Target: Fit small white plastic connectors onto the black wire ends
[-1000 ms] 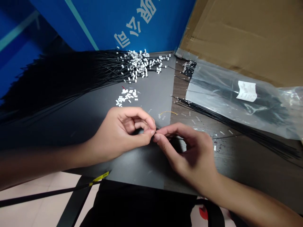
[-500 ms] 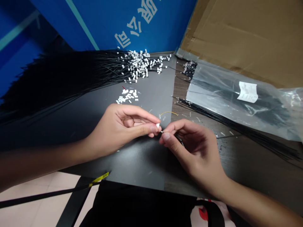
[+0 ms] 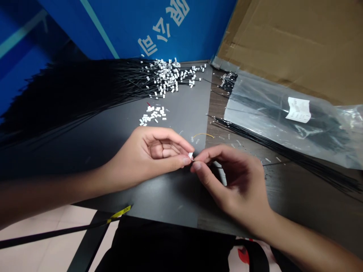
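Between the thumb and fingers of my left hand (image 3: pixel 159 151) is a small white connector housing (image 3: pixel 190 155). My right hand (image 3: pixel 227 173) pinches a thin black wire (image 3: pixel 217 166) close to its metal-tipped end. That tip meets the lower edge of the housing; how deep it sits inside I cannot tell. Behind my left hand lies a small heap of loose white housings (image 3: pixel 154 114). Beyond them, a thick bundle of black wires (image 3: pixel 85 90) ends in many white housings (image 3: pixel 168 75).
To the right, a clear plastic bag (image 3: pixel 261 109) with a white label holds black wires. Loose black wires (image 3: pixel 269 143) lie along its front. A short yellow wire (image 3: pixel 202 134) and clear plastic bits are scattered nearby. A blue panel (image 3: pixel 127 26) and a cardboard box (image 3: pixel 297 45) stand behind.
The white housing has turned slightly in my left fingers, and the metal tip has come up against it. Both hands have shifted a little, staying close together.
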`<state>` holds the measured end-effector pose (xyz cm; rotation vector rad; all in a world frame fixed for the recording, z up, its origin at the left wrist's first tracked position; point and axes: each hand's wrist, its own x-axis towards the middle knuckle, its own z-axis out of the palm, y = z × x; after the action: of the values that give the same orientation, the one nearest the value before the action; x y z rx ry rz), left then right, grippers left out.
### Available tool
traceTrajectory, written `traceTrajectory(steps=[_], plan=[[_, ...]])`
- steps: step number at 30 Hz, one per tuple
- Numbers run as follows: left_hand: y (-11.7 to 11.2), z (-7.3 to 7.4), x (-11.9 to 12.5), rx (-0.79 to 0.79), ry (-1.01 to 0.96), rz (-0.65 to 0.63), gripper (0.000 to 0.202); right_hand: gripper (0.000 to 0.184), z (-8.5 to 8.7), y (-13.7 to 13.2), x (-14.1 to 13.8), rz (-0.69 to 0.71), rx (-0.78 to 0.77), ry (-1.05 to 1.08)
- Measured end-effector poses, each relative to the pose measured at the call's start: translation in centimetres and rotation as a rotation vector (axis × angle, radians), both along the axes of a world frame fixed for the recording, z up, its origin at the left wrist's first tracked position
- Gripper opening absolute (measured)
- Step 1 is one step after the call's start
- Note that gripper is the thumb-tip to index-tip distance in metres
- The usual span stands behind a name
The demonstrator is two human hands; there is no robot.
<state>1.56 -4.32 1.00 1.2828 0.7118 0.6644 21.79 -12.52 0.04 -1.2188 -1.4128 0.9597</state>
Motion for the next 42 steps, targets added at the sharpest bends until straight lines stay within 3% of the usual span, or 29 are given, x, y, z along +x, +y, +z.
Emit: traceTrajectory(steps=[14,23,30,36,42], plan=[[-0.4,0.2,-0.1,0.0,0.041,0.005,0.024,0.011,-0.2,-0.4,0.2,0.002,0.224,-0.312],[-1.0,-0.4,-0.2,0.183,0.064,0.087,0.018,0.011,0.2,-0.3,-0.3,-0.002,0.073,-0.186],[-0.9,-0.4,-0.3,0.069,0.068,0.038,0.019,0.012,-0.2,-0.4,-0.2,-0.024,0.239,-0.351],[-0.9,0.0,0.1,0.041,0.061,0.052,0.02,0.013,-0.3,-0.3,-0.4,-0.013,0.203,-0.274],[-0.6,0.7,0.6,-0.011,0.063,0.084,0.02,0.013,-0.3,-0.3,-0.1,-0.012,0.048,-0.068]])
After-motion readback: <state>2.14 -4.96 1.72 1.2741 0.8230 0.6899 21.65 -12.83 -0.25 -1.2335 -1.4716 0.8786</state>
